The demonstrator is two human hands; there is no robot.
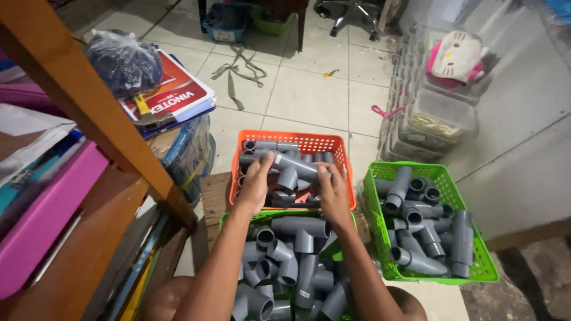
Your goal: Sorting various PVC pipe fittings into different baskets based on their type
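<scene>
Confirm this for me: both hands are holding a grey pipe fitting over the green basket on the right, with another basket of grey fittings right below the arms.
Not quite. The head view shows the left hand and right hand holding the grey pipe fitting over the orange basket, not the green basket on the right. The rest stands: another basket of grey fittings lies right below the arms.

Soft, even daylight is falling across the pale tiled floor [309,89], casting only faint shadows. The wooden shelf post [89,107] is bending at the left edge from wide-angle distortion, and corners are dimming and softening slightly.
</scene>
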